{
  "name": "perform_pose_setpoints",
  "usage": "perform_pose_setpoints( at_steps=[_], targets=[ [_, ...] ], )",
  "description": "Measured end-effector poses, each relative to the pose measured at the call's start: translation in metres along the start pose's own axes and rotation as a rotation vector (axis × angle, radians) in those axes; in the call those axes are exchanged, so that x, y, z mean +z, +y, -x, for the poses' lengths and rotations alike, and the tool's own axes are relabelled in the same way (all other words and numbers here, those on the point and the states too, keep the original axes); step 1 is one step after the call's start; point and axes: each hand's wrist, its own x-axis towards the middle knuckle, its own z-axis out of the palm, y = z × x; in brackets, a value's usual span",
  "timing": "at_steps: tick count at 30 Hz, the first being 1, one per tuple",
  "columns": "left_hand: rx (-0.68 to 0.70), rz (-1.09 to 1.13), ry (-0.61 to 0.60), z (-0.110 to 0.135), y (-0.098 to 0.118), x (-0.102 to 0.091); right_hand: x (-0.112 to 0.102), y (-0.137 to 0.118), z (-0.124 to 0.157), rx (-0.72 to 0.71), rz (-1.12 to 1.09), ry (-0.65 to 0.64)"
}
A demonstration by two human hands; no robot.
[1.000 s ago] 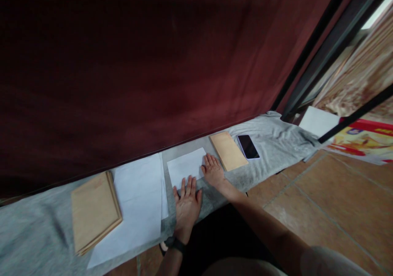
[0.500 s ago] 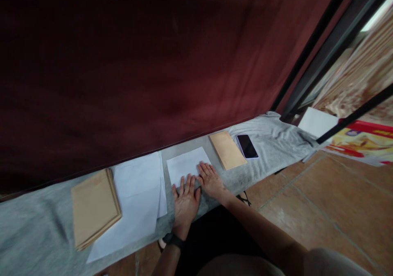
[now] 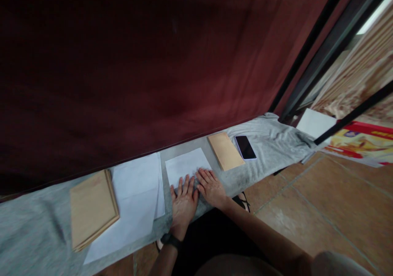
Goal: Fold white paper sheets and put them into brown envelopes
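Note:
A small white sheet of paper lies on a grey cloth spread along the floor. My left hand rests flat, fingers stretched out, on the sheet's near edge. My right hand lies flat beside it, fingertips on the sheet's near right corner. Both hands are open and hold nothing. A black band sits on my left wrist.
Left of the sheet lie larger white papers and a stack of brown envelopes. To the right are one brown envelope and a dark phone. A dark red curtain hangs behind. Tiled floor and a colourful poster lie right.
My right hand has slid from the sheet's right edge down and left to its near corner, ending beside my left hand. The left hand has barely moved.

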Motion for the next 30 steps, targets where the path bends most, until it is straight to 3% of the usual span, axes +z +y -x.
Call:
perform_pose_setpoints(
  at_steps=[2,14,17,20,24,27,30],
  targets=[
    [0.006,-0.006,-0.005,0.0,0.0,0.0,-0.003,-0.003,0.001,-0.035,-0.024,-0.026],
    [-0.023,-0.021,0.021,0.0,-0.003,0.005,0.003,0.002,0.012,0.116,0.023,0.068],
    [0.017,-0.015,0.031,-0.017,0.002,0.01,0.003,0.0,0.012,0.13,0.031,0.069],
    [0.06,-0.008,0.024,-0.051,0.007,0.017,0.005,-0.001,0.011,0.126,0.024,0.079],
    [-0.006,-0.009,0.0,-0.094,-0.005,0.026,0.009,-0.002,0.009,0.134,0.001,0.122],
    [-0.056,-0.016,0.044,-0.103,-0.027,0.031,0.01,-0.003,0.01,0.163,-0.009,0.143],
    [-0.07,-0.045,0.103,-0.096,-0.045,0.035,0.009,-0.004,0.009,0.176,-0.022,0.137]
  ],
)
